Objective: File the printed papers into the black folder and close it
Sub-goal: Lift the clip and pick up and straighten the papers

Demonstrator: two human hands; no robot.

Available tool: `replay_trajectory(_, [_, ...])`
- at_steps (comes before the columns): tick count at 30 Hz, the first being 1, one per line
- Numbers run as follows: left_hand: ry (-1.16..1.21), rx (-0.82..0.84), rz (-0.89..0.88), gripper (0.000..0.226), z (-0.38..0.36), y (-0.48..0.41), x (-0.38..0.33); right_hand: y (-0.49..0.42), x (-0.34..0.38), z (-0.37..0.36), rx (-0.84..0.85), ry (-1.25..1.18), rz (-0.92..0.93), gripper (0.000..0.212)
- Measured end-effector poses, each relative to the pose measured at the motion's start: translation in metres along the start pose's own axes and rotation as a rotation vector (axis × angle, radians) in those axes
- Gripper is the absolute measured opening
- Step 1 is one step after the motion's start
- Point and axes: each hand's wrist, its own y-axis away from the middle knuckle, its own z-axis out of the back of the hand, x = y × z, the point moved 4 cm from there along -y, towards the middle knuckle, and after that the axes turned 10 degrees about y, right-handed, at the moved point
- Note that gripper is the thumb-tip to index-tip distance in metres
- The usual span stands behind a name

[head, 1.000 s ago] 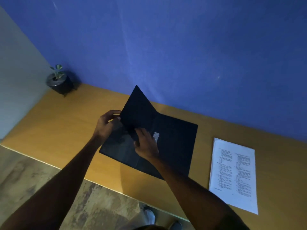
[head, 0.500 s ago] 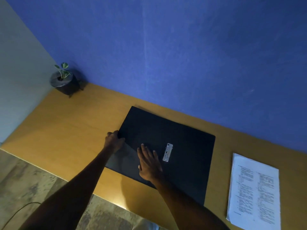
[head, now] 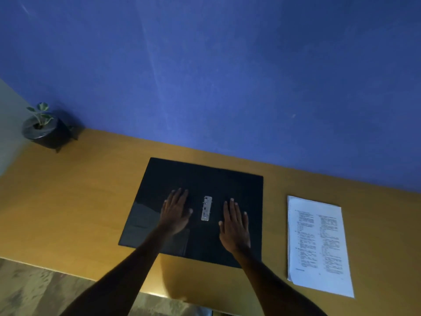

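Note:
The black folder (head: 205, 179) lies spread open and flat on the wooden desk, with a silver ring clip (head: 206, 208) along its middle. My left hand (head: 175, 212) rests palm down on the left leaf, fingers apart. On the right leaf my right hand (head: 234, 224) lies flat the same way. Neither hand holds anything. A stack of printed papers (head: 319, 245) lies on the desk to the right of the folder, apart from it.
A small potted plant (head: 44, 128) stands in the desk's far left corner. The blue wall (head: 227, 76) runs along the back of the desk (head: 75, 201). The desk's front edge is near my forearms, with floor (head: 34, 290) below.
The left cover, raised a second ago, now lies flat. My left hand moved from the folder's left edge onto the left leaf, and my right hand shifted across the clip to the right leaf.

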Motion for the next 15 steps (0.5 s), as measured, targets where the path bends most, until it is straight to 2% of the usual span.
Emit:
replay_trajectory(3, [-0.023, 0.153, -0.106, 0.076, -0.042, 0.002, -0.033, 0.008, -0.026, -0.009, 0.061, -0.028, -0.019, 0.074])
replay_trajectory(5, [-0.023, 0.187, -0.126, 0.075, -0.065, 0.007, -0.043, 0.013, -0.034, -0.014, 0.082, -0.046, -0.001, 0.077])
replay_trajectory(10, [0.018, 0.049, -0.130, 0.070, -0.080, 0.012, -0.046, 0.016, -0.044, -0.018, 0.087, -0.077, 0.010, 0.080])
replay_trajectory(13, [0.005, -0.018, -0.153, 0.079, -0.066, 0.009, -0.042, 0.016, -0.045, -0.019, 0.087, -0.098, 0.008, 0.080])
replay_trajectory(15, [-0.010, -0.027, -0.140, 0.078, -0.057, 0.005, -0.038, 0.016, -0.044, -0.020, 0.084, -0.097, 0.001, 0.080])
